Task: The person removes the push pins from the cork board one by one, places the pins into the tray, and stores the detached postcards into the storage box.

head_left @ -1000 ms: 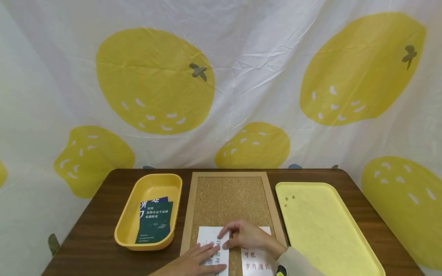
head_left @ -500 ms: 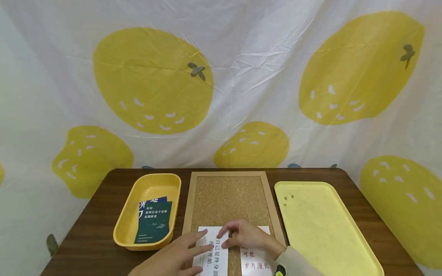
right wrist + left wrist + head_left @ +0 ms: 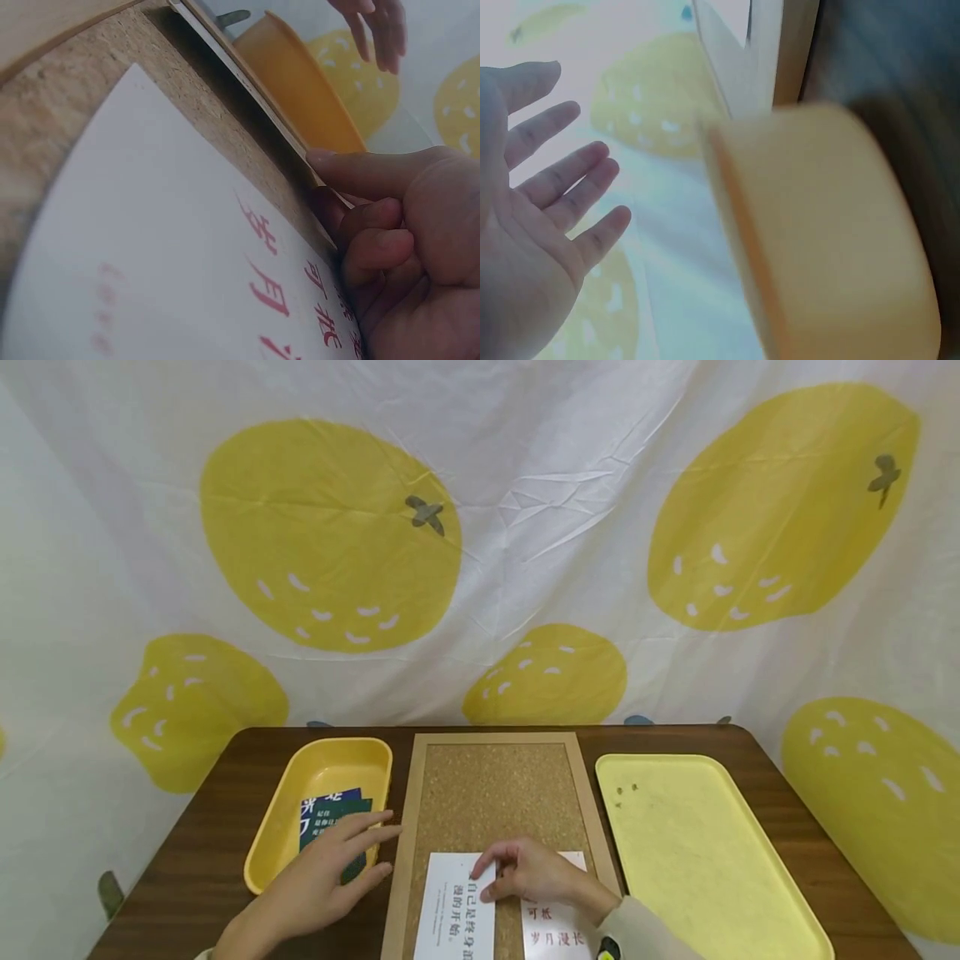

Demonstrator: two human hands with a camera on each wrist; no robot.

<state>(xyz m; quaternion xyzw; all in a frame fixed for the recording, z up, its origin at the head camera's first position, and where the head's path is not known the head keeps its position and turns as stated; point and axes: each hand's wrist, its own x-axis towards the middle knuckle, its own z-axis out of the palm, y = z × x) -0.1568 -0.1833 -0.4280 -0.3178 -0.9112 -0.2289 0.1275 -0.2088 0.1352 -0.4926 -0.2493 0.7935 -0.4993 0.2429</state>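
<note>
My right hand pinches the right edge of a white card printed with dark lettering, over the lower part of a cork board. The right wrist view shows my thumb on that card's edge, with a dark gap beneath the card. Under this wrist lies a second white card, with red characters, flat on the cork. My left hand, fingers spread and holding nothing, hovers over the right side of a yellow-orange basin. It partly covers a dark green card and a blue card inside.
To the right of the board lies a pale yellow tray, with several tiny dark bits near its upper left corner. Everything stands on a dark wooden table. A lemon-print cloth hangs behind it.
My left hand has lifted off the dark-lettered card and moved left to above the basin, uncovering more of the lettering. My right hand has kept its place at the card's edge.
</note>
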